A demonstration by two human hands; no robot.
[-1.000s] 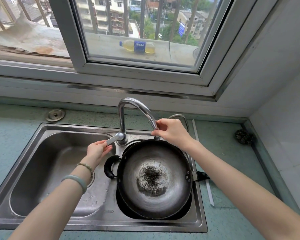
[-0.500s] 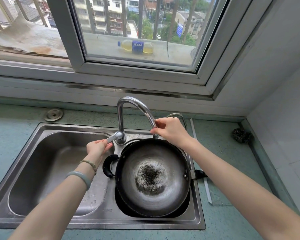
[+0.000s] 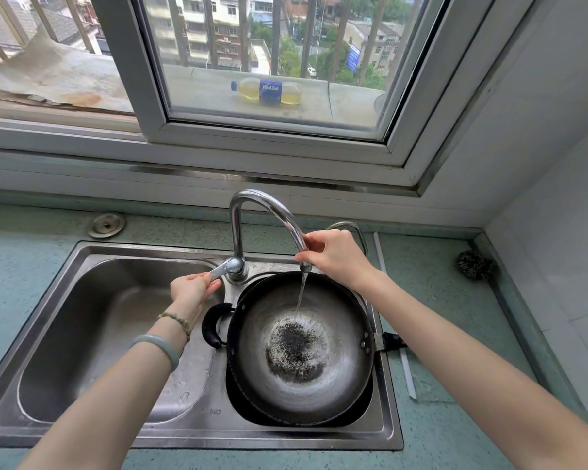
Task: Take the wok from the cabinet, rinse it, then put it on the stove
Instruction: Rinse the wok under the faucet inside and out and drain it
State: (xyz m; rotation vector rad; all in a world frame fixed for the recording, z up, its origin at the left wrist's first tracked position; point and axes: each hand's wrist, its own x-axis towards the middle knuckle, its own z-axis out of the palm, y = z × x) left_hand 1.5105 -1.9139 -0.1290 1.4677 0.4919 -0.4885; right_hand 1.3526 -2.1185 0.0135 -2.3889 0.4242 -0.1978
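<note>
Head view: wok (image 3: 301,347) is sat in the sink's (image 3: 197,432) right basin, at 6 o'clock from the tap (image 3: 265,212). Tap lever is gripped by left hand (image 3: 192,288); spout tip is pinched by right hand (image 3: 335,257). Thin stream is landed on the wok; splashing is likely if the lever is opened too far.

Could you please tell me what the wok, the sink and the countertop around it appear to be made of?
Wok: looks like bare steel or iron, a dull grey swirled finish with a dark speckled patch at the bottom; handles look like black plastic.
Sink: probably stainless steel, brushed and reflective, with a pressed rim.
Countertop: teal speckled surface, possibly stone or composite; the matte look leaves it open.
</note>
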